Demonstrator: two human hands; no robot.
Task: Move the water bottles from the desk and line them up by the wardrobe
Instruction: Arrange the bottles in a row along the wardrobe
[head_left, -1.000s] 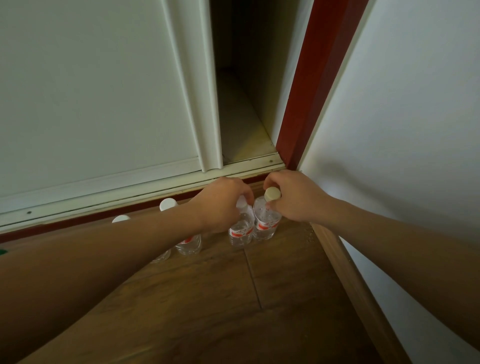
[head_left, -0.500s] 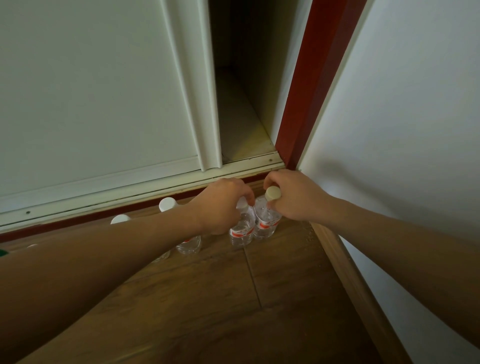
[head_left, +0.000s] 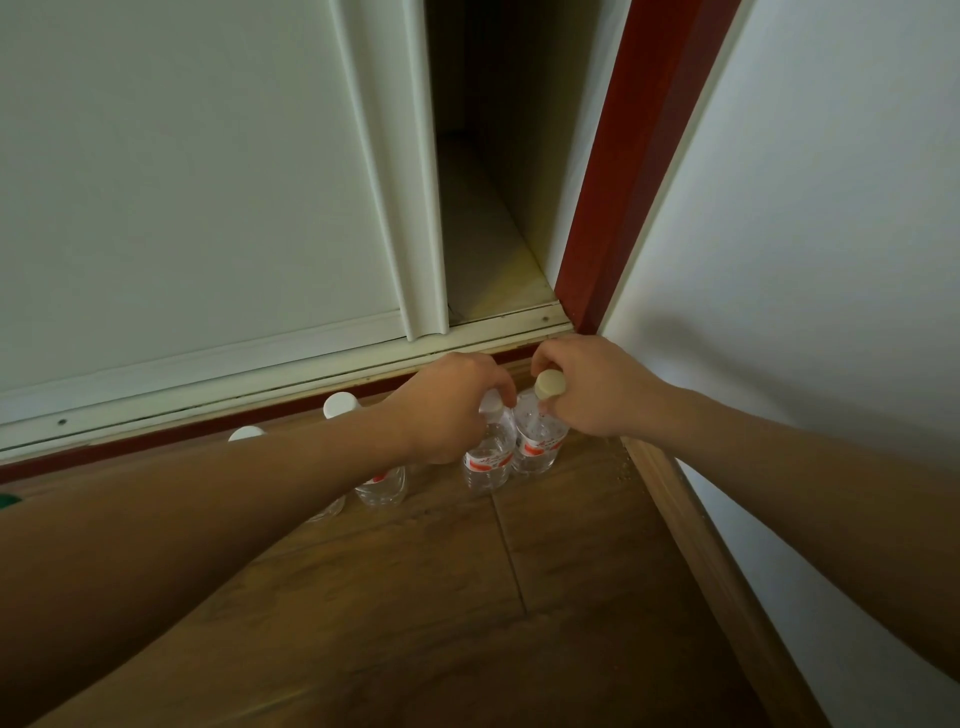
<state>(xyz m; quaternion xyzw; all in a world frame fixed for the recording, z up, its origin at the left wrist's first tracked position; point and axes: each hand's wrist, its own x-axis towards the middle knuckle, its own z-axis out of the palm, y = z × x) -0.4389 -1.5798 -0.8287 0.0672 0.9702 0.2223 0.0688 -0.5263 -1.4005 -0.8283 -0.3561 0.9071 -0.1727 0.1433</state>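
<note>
Gripping near the caps, where thin, seemingly full bottles should be stiffest, the left hand holds the left bottle and the right hand the right bottle, upright and touching beside the wardrobe.

Saw clear bottles with red-and-white labels and white caps, a cream door, dark red post, brown wood-grain floor.

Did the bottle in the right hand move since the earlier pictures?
No. The bottle stays just below the foot of the red frame, and the right hand still grips its neck.
</note>
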